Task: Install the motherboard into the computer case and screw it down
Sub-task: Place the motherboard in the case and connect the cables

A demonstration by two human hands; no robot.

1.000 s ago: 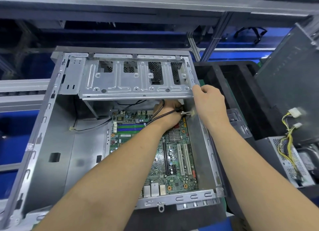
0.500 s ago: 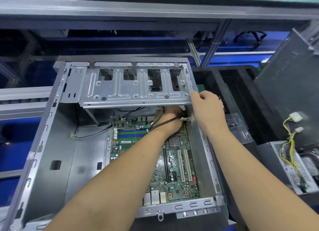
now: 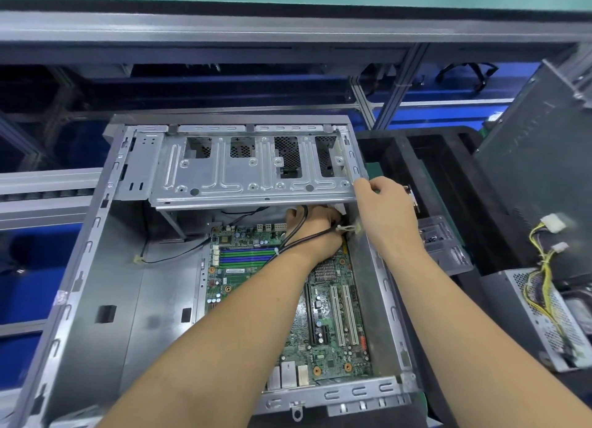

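The green motherboard (image 3: 333,318) lies flat in the right half of the open grey computer case (image 3: 105,267). My left hand (image 3: 315,227) reaches to the board's far right corner, under the silver drive cage (image 3: 243,168). Its fingertips are hidden there. A black cable (image 3: 301,242) with a white tie runs across that wrist. My right hand (image 3: 386,211) is at the case's right wall, fingers curled over the cage's near right corner.
A power supply (image 3: 544,325) with yellow wires sits at the right, below a leaning grey side panel (image 3: 538,178). A black tray (image 3: 426,158) and a small clear parts box (image 3: 443,245) lie just right of the case. An aluminium frame rail crosses behind.
The view has tilted, so the case sits lower in frame. Both hands stay at the same far right corner of the case, shifting only slightly.
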